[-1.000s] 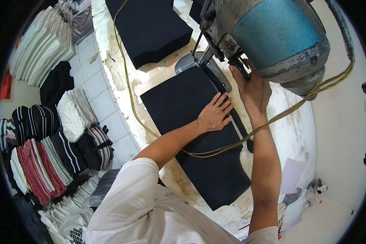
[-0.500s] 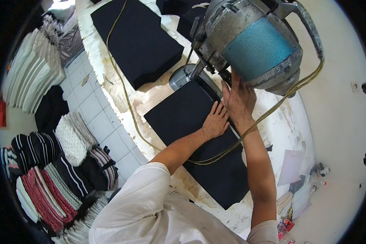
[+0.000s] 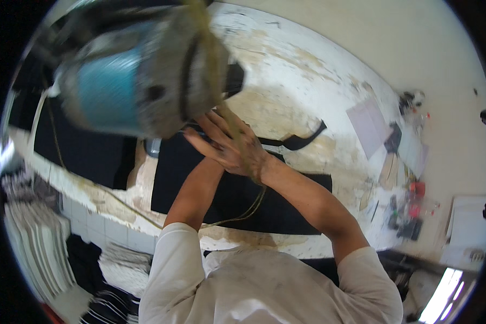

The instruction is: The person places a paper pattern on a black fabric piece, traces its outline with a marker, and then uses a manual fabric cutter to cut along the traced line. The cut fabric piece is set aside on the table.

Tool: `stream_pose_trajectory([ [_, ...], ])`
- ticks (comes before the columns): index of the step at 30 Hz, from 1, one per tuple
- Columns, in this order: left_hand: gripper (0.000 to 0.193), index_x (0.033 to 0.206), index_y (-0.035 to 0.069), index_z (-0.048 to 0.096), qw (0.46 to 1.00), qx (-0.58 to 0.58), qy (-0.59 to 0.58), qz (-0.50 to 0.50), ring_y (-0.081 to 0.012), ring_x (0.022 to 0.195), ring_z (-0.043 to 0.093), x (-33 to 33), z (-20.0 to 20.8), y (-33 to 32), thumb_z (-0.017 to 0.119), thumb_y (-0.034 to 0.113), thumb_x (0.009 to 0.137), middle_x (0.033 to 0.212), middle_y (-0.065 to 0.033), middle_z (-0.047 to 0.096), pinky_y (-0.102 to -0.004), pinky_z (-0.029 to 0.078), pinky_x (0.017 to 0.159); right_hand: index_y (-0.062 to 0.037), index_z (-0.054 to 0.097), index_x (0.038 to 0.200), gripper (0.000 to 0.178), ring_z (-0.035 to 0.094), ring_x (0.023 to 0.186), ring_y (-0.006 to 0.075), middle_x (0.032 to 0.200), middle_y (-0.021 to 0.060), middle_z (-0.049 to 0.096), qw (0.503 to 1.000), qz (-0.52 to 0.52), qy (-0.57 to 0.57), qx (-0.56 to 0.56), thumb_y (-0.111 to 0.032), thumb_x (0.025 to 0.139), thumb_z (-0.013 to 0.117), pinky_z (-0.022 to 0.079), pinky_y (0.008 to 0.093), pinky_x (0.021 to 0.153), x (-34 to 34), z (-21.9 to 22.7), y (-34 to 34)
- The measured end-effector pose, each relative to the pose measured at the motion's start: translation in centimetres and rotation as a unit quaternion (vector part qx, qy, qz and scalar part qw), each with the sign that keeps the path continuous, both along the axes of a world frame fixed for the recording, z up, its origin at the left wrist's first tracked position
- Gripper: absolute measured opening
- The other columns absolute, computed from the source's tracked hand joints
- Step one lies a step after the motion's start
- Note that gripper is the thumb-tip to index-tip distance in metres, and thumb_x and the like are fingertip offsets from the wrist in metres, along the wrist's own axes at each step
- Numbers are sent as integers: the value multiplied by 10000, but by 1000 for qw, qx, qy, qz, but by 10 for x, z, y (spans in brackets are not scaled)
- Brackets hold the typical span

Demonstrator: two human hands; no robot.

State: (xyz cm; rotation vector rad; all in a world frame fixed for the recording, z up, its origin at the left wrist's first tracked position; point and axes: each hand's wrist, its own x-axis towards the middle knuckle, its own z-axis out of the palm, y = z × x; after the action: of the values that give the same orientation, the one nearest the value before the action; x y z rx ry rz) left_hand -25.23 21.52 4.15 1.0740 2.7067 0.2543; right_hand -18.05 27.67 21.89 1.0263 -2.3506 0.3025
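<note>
My right hand [image 3: 237, 151] reaches up beneath the motor of a blue and grey electric fabric cutting machine [image 3: 113, 86], which is blurred. Its thumb and fingers close about the machine's dark handle area, though the fingertips are partly hidden. My left forearm [image 3: 194, 189] crosses beneath it, and the left hand is covered by the right, so its fingers do not show. Below both arms lies a thick stack of black fabric [image 3: 248, 210] on the table. A narrow curved black fabric strip [image 3: 305, 140] extends to the right from the stack.
A power cord [image 3: 229, 113] hangs from the machine across my right wrist and the fabric. Another black fabric block [image 3: 86, 156] lies left on the stained white table [image 3: 286, 70]. Papers [image 3: 368, 127] and small clutter line the right edge. Folded textiles [image 3: 38, 248] are piled at lower left.
The view has swung round, so the machine now appears at upper left. My right hand has come over the left, which lay flat on the fabric before. A cut strip now shows.
</note>
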Motion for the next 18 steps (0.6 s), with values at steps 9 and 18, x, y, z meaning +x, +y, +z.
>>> stream_pose_trajectory([
  [9, 464, 1210, -25, 682, 994, -27, -95, -35, -419, 1253, 665, -29, 46, 21, 753, 90, 766, 1168, -233, 749, -521, 553, 1053, -72, 431, 1629, 797, 379, 1576, 361, 1622, 169, 474, 843, -385, -303, 222, 78, 878, 650, 228, 513, 1372, 56, -125, 249],
  [18, 492, 1332, 33, 660, 969, 223, 1, 109, -458, 1183, 666, 56, 83, -55, 701, -30, 846, 1230, -221, 700, -548, 545, 987, -55, 666, 1453, 561, 553, 1463, 378, 1515, 186, 607, 801, -441, -397, 75, -87, 895, 715, 418, 508, 1259, 70, -151, 286],
])
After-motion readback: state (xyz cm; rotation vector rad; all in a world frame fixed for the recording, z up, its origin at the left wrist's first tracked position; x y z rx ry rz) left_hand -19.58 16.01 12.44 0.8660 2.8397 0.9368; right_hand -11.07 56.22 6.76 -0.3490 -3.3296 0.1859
